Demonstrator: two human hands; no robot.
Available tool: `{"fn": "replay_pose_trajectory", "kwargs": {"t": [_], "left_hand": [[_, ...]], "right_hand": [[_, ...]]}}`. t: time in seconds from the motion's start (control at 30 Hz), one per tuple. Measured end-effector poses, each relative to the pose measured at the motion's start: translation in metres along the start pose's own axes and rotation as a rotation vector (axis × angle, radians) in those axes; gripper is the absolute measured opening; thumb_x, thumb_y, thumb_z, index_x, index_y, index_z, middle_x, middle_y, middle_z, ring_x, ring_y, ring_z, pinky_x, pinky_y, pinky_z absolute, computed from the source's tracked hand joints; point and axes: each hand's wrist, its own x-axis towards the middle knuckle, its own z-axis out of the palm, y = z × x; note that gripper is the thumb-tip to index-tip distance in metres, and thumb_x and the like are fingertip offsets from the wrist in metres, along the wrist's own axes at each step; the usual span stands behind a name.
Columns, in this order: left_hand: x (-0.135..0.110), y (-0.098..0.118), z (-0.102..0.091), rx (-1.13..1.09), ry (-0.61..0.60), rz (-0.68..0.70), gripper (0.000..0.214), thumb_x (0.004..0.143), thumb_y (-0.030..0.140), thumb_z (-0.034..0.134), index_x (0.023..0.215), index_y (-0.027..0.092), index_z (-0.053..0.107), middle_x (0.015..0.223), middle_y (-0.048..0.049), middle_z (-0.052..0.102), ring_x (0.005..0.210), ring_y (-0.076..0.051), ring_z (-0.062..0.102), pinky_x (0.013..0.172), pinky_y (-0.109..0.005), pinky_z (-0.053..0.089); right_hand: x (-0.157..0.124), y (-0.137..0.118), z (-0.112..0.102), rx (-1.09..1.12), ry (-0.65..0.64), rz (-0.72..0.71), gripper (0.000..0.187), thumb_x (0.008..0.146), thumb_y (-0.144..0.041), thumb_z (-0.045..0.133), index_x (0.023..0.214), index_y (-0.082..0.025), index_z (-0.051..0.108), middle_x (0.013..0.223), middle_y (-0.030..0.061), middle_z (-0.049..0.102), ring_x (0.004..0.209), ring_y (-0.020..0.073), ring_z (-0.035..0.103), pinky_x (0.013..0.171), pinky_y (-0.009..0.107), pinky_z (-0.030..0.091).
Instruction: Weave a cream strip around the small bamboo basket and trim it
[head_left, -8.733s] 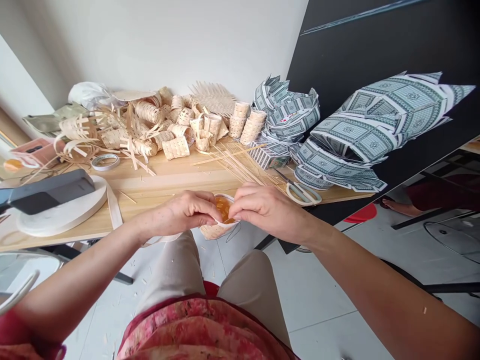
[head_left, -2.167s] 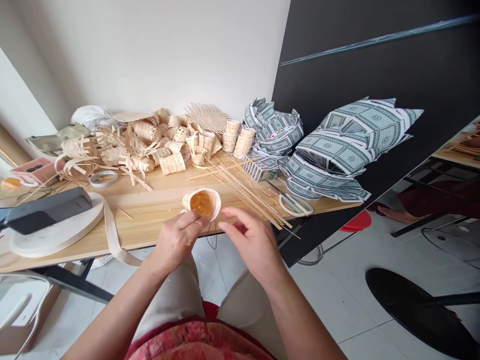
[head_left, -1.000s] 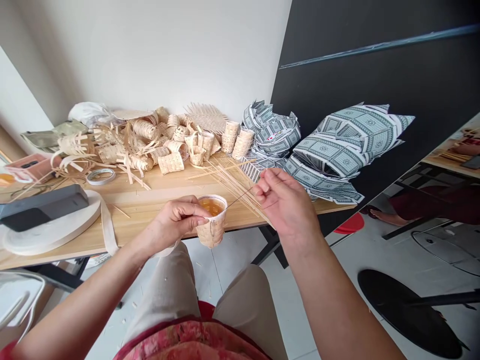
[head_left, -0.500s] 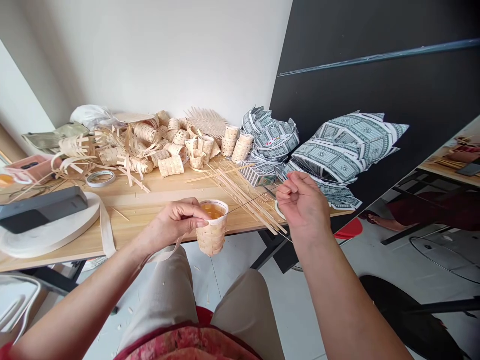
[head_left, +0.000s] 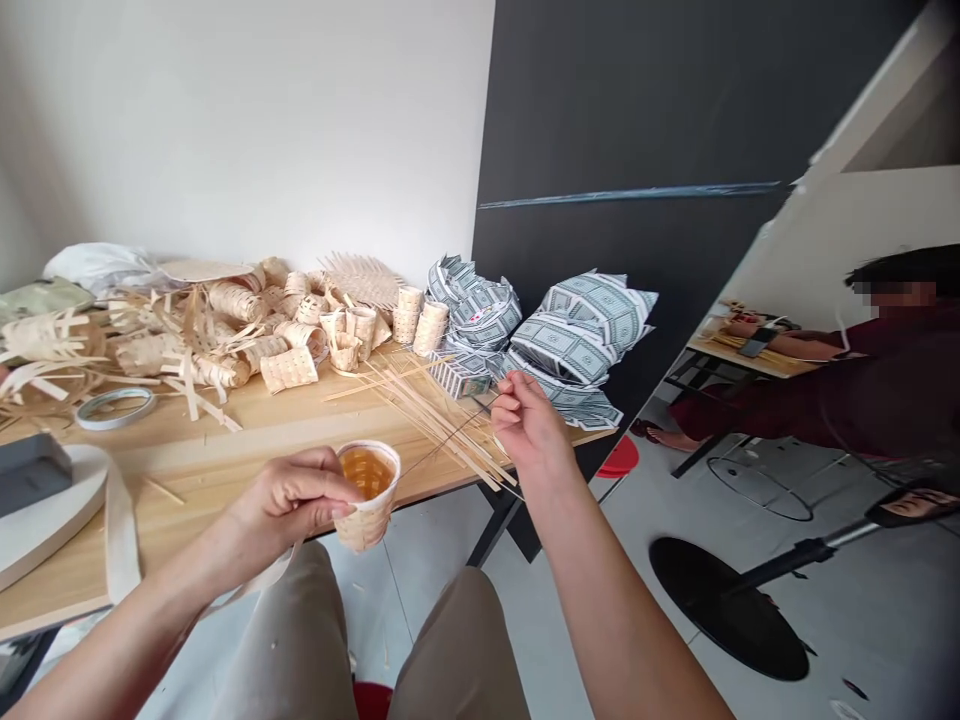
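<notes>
Small woven cup point(head_left: 366, 505), amber-lined, held just off the near edge of the tabletop point(head_left: 225, 450) | left hand point(head_left: 289, 500) fingers grip its rim | right hand point(head_left: 525, 428) fingers pinch a thin thread point(head_left: 442, 447) stretched taut from the cup | bamboo strips point(head_left: 420, 405) lie behind

Thread point(head_left: 444, 444) from cup point(head_left: 367, 497) to right hand point(head_left: 525, 428) barely traceable; dark box point(head_left: 26, 470) at table's point(head_left: 247, 450) left end cut off.
</notes>
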Motion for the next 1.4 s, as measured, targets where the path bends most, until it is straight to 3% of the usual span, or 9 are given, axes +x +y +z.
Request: {"fn": "replay_pose_trajectory", "kwargs": {"t": [0.3,0.43,0.6,0.7,0.77,0.97,1.13,1.23,1.4], "left_hand": [[-0.001,-0.009,-0.001,0.025,0.024,0.092,0.018,0.084,0.024,0.053,0.081,0.019,0.07,0.061,-0.0016,0.057,0.054,-0.008,0.052,0.047,-0.015,0.042],[0.003,-0.006,-0.001,0.02,0.063,-0.022,0.018,0.082,0.025,0.057,0.077,0.016,0.071,0.058,-0.0016,0.057,0.051,-0.008,0.051,0.046,-0.016,0.04],[0.006,-0.002,0.011,-0.093,0.115,-0.267,0.008,0.074,0.019,0.059,0.077,0.013,0.064,0.068,-0.0017,0.061,0.06,-0.009,0.053,0.054,-0.017,0.042],[0.007,0.001,0.018,-0.167,0.122,-0.341,0.006,0.072,0.018,0.059,0.074,0.015,0.055,0.064,0.0022,0.055,0.053,-0.006,0.047,0.048,-0.015,0.038],[0.007,0.003,0.02,-0.214,0.108,-0.391,0.01,0.072,0.02,0.059,0.074,0.016,0.049,0.06,0.0047,0.052,0.047,-0.005,0.044,0.042,-0.014,0.034],[0.007,0.012,0.015,-0.386,-0.007,-0.527,0.017,0.074,0.027,0.058,0.085,0.017,0.049,0.064,0.0041,0.051,0.043,-0.006,0.049,0.035,-0.015,0.038],[-0.006,0.004,0.012,-0.093,0.219,-0.389,0.022,0.074,0.025,0.06,0.094,0.017,0.053,0.096,-0.003,0.054,0.054,-0.004,0.05,0.046,-0.016,0.041],[-0.014,-0.006,0.015,-0.019,0.27,-0.428,0.02,0.073,0.03,0.062,0.084,0.016,0.054,0.082,-0.0012,0.055,0.065,-0.008,0.051,0.049,-0.016,0.039],[-0.011,-0.01,0.017,-0.311,0.144,-0.558,0.023,0.067,0.033,0.066,0.069,0.013,0.056,0.068,0.0004,0.053,0.06,-0.008,0.047,0.049,-0.017,0.036]], "right_hand": [[0.004,-0.022,-0.004,-0.088,-0.027,-0.063,0.026,0.071,-0.026,0.068,0.068,-0.019,0.043,0.049,-0.0109,0.04,0.036,0.0005,0.034,0.034,0.008,0.027],[-0.016,-0.022,0.008,-0.163,-0.083,-0.067,0.024,0.069,-0.023,0.066,0.064,-0.019,0.044,0.046,-0.0115,0.031,0.035,0.0013,0.027,0.033,0.011,0.02],[-0.067,0.002,0.037,-0.82,-0.514,-0.057,0.011,0.068,-0.024,0.064,0.07,-0.016,0.058,0.05,-0.008,0.04,0.043,0.0038,0.03,0.039,0.017,0.023],[-0.087,0.017,0.048,-0.975,-0.776,0.007,0.011,0.073,-0.022,0.059,0.081,-0.016,0.064,0.049,-0.008,0.036,0.045,0.0052,0.029,0.042,0.019,0.022],[-0.091,0.022,0.05,-1.034,-0.839,-0.032,0.01,0.076,-0.021,0.056,0.07,-0.016,0.063,0.051,-0.0066,0.036,0.049,0.0059,0.029,0.045,0.021,0.021],[-0.083,0.022,0.044,-1.064,-0.866,-0.07,0.018,0.075,-0.014,0.052,0.058,-0.014,0.057,0.054,-0.004,0.046,0.056,0.0078,0.041,0.053,0.021,0.031],[-0.078,0.018,0.036,-0.967,-0.784,-0.001,0.014,0.073,-0.019,0.054,0.06,-0.014,0.059,0.054,-0.0035,0.046,0.052,0.0074,0.04,0.048,0.02,0.029],[-0.078,0.017,0.034,-0.954,-0.766,0.024,0.013,0.07,-0.019,0.055,0.059,-0.014,0.058,0.051,-0.0045,0.041,0.048,0.0061,0.034,0.045,0.02,0.026],[-0.08,0.015,0.035,-1.021,-0.774,-0.028,0.012,0.069,-0.017,0.054,0.057,-0.015,0.058,0.047,-0.0061,0.035,0.045,0.0049,0.027,0.043,0.02,0.022]]}}
